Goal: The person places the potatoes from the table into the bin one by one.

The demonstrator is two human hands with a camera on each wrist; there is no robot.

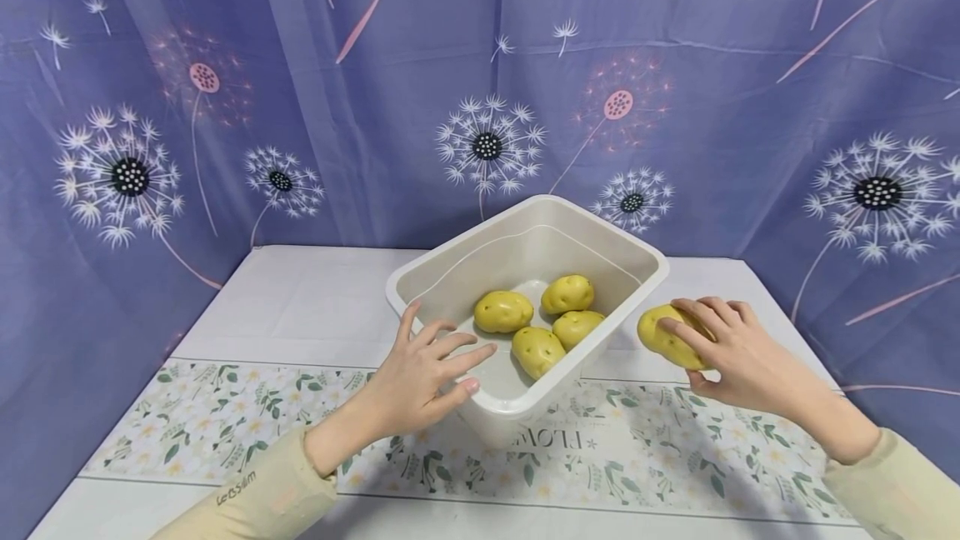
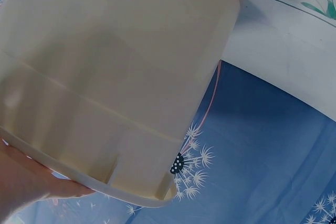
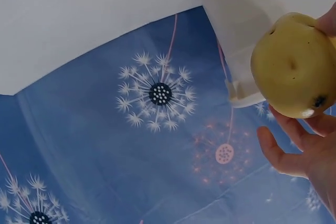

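Note:
My right hand [image 1: 738, 357] grips a yellow potato [image 1: 667, 336] just outside the right side of a pale grey plastic tub [image 1: 592, 357]. In the right wrist view that potato [image 3: 294, 66] shows small pits and a dark spot, with fingers under and behind it. Several more potatoes [image 1: 502, 312] lie together on the tub's floor, towards its right side. At the tub's near left corner, my left hand [image 1: 420, 373] spreads its fairly straight fingers over the rim. The left wrist view shows the tub's outer wall [image 2: 121, 77], with part of the hand [image 2: 37, 182] by the rim.
Under the tub is a white table [image 1: 315, 298] with a floral runner [image 1: 247, 407] across it. Purple-blue cloth [image 1: 390, 107] with dandelion prints hangs behind the table and at both sides.

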